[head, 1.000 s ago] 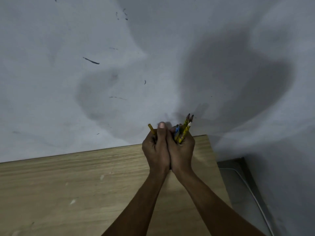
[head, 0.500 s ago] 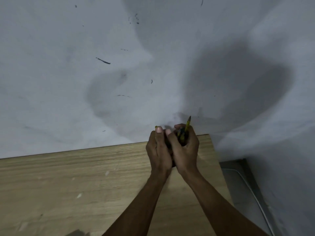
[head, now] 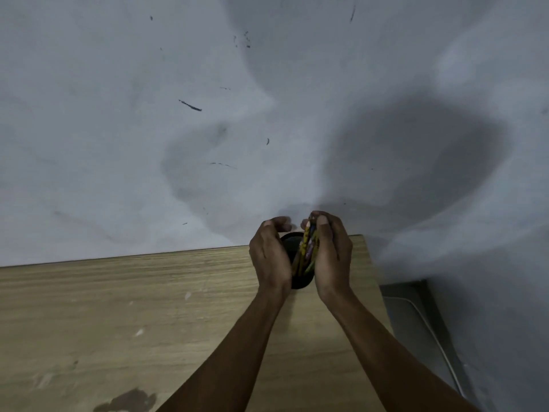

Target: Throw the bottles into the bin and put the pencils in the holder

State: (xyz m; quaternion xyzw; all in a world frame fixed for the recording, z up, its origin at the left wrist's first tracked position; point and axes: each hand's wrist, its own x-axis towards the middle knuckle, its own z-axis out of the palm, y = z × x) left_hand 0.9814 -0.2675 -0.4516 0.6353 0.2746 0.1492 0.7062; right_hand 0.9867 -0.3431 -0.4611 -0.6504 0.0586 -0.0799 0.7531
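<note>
Your hands now parted since before, black holder [head: 298,282] showing between them right of centre frame, right hand [head: 332,254] fingers clenched around pencils [head: 309,248] standing in it, left hand [head: 269,254] fingers loosely curled beside, wooden surface [head: 148,307] below.

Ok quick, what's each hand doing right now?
Left hand: open, curled beside the black holder, holding nothing.
Right hand: closed on the pencils, their lower ends down in the holder.

Pencils [head: 309,248] gripped in right hand [head: 332,254], standing in black holder [head: 292,242] cupped by left hand [head: 269,254], on table [head: 148,307].
</note>
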